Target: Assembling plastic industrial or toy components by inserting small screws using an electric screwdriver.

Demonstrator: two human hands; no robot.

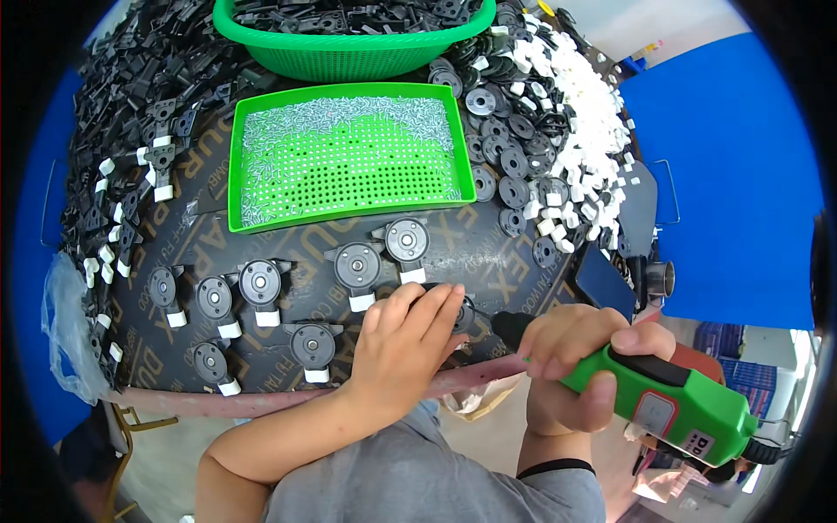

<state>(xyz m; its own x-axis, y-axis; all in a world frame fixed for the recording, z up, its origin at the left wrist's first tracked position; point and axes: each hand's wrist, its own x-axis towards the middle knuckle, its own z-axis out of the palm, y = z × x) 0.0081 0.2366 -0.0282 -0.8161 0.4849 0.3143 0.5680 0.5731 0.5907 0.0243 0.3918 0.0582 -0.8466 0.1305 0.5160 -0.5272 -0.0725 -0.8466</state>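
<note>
While the right hand (571,357) wraps its fingers around a green electric screwdriver (711,403) bearing a printed label (656,413), the left hand (403,342), fingers bunched, holds a partly hidden black disc (466,315) near the edge of the tan-lettered worktop (475,248).

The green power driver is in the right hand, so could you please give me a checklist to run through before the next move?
1. Green power driver gripped: ok, the right hand is closed around it.
2. Black part firmly held: cannot tell, the left hand covers much of it.
3. Bit seated: cannot tell, its tip is too small.
4. Screws available: ok, plenty in the green tray.
5. Seven assemblies clear of the driver: ok.
</note>
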